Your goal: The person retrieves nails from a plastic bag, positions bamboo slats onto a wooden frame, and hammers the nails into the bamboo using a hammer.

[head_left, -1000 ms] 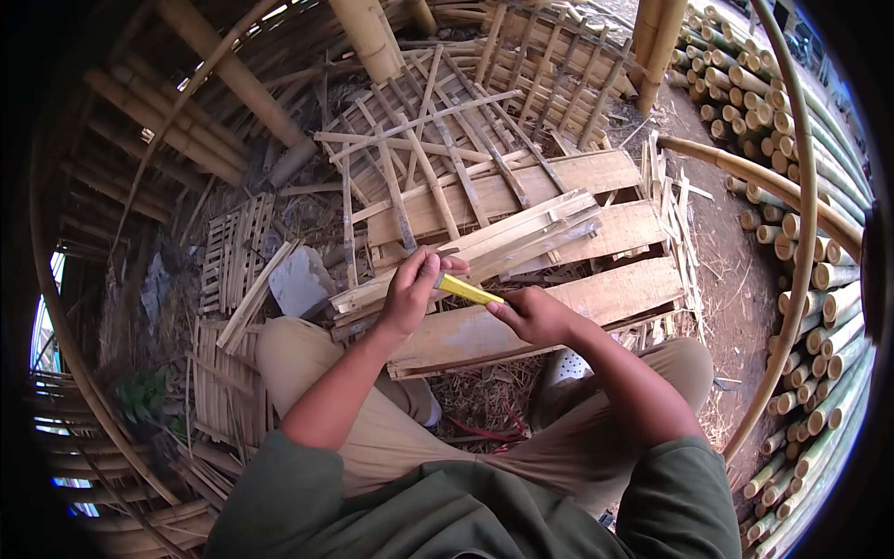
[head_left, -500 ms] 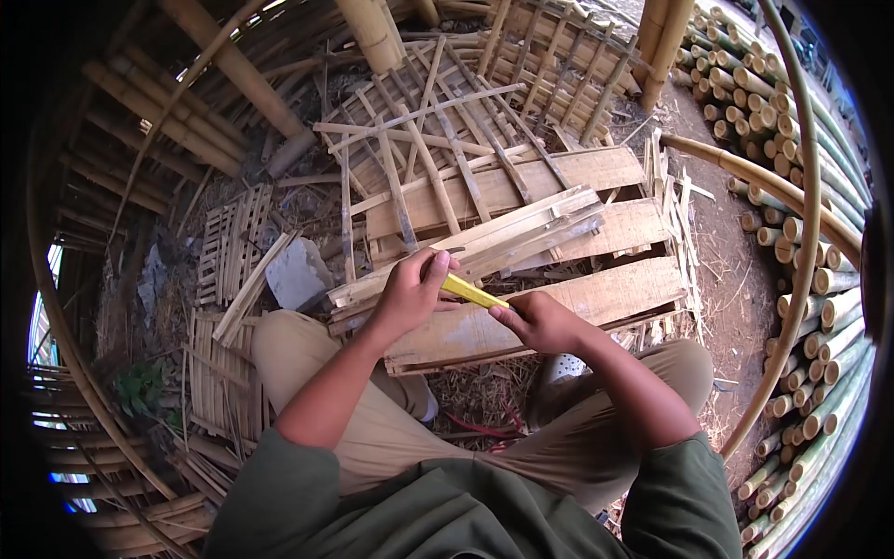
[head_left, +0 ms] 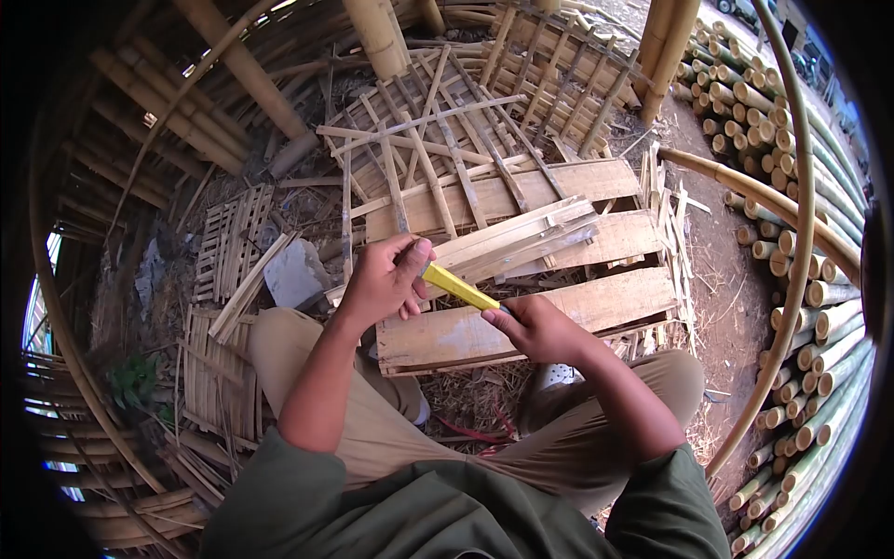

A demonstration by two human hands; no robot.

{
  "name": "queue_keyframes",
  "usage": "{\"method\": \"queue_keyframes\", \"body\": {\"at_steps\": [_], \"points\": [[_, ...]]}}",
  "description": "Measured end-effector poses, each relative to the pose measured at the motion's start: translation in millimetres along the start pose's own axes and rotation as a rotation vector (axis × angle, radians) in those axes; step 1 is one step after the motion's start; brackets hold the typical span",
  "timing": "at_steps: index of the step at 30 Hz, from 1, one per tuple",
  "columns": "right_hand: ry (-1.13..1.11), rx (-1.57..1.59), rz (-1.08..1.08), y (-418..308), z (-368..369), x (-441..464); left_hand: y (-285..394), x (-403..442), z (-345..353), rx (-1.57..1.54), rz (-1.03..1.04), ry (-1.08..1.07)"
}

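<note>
A slim yellow tool point(head_left: 460, 287), perhaps a utility knife, stretches slantwise between my two hands above the wooden planks. My left hand point(head_left: 382, 282) pinches its upper left end with thumb and forefinger, while the other fingers curl loosely. My right hand point(head_left: 537, 328) is closed around the lower right end, where a small dark part shows. The tips at both ends are hidden by my fingers. Just beyond the hands lies a bundle of split strips point(head_left: 521, 238) across the planks. The nearest plank point(head_left: 577, 305) is below my right hand.
A lattice of bamboo slats point(head_left: 438, 154) leans on the planks ahead. Stacked bamboo poles point(head_left: 819, 373) fill the right side, and a curved bamboo pole point(head_left: 803, 214) arcs upward there. A grey slab point(head_left: 296, 275) and loose strips lie to the left. Bamboo posts point(head_left: 375, 37) stand behind.
My left hand has shifted left and slightly down, and more of its fingers show. My right hand has stayed nearly in place, still holding the yellow tool.
</note>
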State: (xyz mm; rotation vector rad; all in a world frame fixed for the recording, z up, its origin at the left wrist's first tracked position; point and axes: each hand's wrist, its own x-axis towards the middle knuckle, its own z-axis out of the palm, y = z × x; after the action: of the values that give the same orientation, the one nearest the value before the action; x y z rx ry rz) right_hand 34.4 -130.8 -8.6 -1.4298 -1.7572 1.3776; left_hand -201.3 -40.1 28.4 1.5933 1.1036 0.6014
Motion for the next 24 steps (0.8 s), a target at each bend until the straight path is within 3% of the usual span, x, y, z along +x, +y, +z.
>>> {"method": "queue_keyframes", "body": {"at_steps": [5,7,9,11,13,15,16,19,20,24], "points": [[0.015,-0.066,-0.015,4,-4,-6,2,-1,-4,0.102,0.051,-0.090],[0.015,-0.112,-0.020,7,-6,-9,-7,0,0,-0.092,0.174,-0.204],[-0.021,-0.150,-0.040,9,-6,-12,-17,6,-6,0.005,0.210,-0.267],[-0.044,-0.165,-0.047,10,-3,-11,-24,11,-3,-0.165,0.338,-0.350],[-0.067,-0.184,-0.057,12,3,-11,-24,10,6,-0.238,0.303,-0.373],[-0.060,-0.198,-0.097,18,12,-10,-20,2,18,-0.530,0.085,-0.361],[-0.057,-0.151,-0.086,18,14,-9,-28,4,15,-0.588,0.089,-0.363],[-0.060,-0.197,-0.105,19,17,-7,-22,3,17,-0.584,0.020,-0.317],[-0.064,-0.195,-0.105,19,18,-8,-31,4,15,-0.614,-0.007,-0.419],[-0.066,-0.281,-0.166,25,17,-10,-31,-4,28,-0.549,-0.041,-0.498]]}}
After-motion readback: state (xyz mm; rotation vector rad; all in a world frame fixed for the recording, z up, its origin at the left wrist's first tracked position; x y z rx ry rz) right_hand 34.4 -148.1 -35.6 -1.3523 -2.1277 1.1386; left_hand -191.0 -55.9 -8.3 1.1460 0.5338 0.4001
